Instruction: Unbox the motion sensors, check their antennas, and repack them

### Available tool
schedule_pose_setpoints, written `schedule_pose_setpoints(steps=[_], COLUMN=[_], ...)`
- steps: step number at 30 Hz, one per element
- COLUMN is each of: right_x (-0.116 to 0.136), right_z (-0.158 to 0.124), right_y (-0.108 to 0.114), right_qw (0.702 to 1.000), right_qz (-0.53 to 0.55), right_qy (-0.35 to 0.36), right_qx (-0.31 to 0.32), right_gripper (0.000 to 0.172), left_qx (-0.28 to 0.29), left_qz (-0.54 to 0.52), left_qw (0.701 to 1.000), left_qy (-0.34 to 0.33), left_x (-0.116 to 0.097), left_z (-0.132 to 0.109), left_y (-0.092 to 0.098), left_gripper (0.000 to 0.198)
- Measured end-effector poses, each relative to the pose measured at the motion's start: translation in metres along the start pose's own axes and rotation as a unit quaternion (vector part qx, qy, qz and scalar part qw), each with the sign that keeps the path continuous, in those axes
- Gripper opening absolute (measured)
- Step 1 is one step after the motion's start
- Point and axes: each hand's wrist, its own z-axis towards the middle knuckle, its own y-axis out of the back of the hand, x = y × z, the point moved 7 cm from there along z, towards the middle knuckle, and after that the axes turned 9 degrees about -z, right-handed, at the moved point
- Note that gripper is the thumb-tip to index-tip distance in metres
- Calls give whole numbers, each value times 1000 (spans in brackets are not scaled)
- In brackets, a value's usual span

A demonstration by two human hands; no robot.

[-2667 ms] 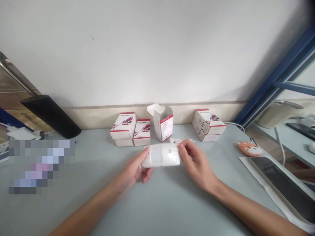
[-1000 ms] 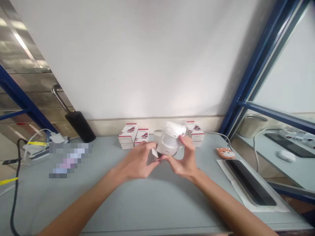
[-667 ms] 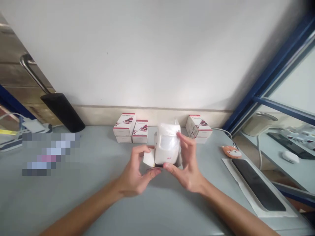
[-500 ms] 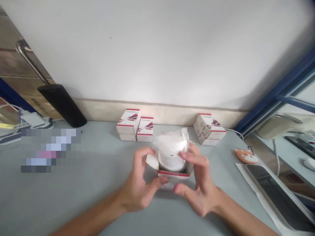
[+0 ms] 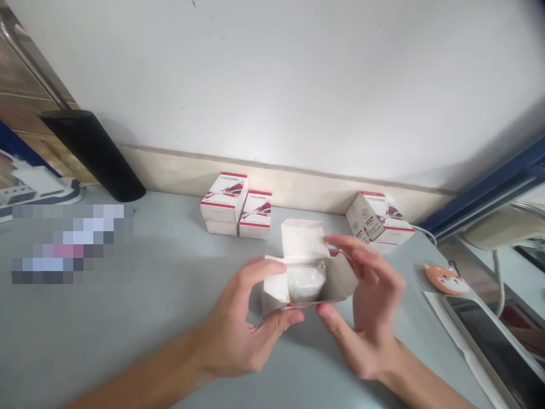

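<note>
An opened white carton (image 5: 276,284) with its flaps spread sits between my hands. Inside it, toward the left, lies a white item in clear plastic wrap (image 5: 305,282). My left hand (image 5: 247,318) grips the carton's left side, fingers on the left flap and thumb at the front edge. Around the right side is my right hand (image 5: 368,307), its thumb at the front edge and its fingers behind the right flap. The back flap (image 5: 303,238) stands up, away from the opening.
Closed white and red boxes stand by the wall, at centre-left (image 5: 224,199) and at right (image 5: 370,218). A black cylinder (image 5: 96,156) leans at the left, near a power strip (image 5: 42,196). At right are an orange animal-face case (image 5: 445,279) and a phone (image 5: 494,341).
The plastic-wrapped item has gone down into the carton, and the back and right flaps now show. My right hand has moved to the carton's right side. The camera view has shifted.
</note>
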Motion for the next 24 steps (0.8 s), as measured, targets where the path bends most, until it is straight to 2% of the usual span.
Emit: schedule_pose_setpoints(steps=[3, 6, 9, 11, 14, 19, 24], right_x=[0, 5, 8, 8, 7, 10, 9], right_z=[0, 1, 2, 2, 1, 0, 3], right_y=[-6, -10, -8, -7, -6, 3, 1], right_qw=[997, 991, 990, 990, 993, 1000, 999], right_qz=[-44, -76, -73, -68, -60, -1, -15], right_qy=[-15, 4, 19, 15, 9, 28, 39], right_qx=[58, 114, 119, 119, 103, -11, 1], right_gripper=[54, 43, 43, 42, 43, 52, 49], left_qx=[20, 38, 44, 42, 34, 14, 11], left_qz=[3, -4, -5, -1, -6, -22, -30], left_qw=[1000, 999, 999, 999, 999, 999, 999], left_qy=[8, -5, -13, 6, 14, -30, -36], left_x=[1, -4, -7, -4, -2, -6, -3], left_z=[1, 3, 3, 1, -3, -2, 0], left_y=[-3, -6, -7, -7, -8, -8, -7], left_gripper=[78, 79, 73, 68, 64, 68, 72])
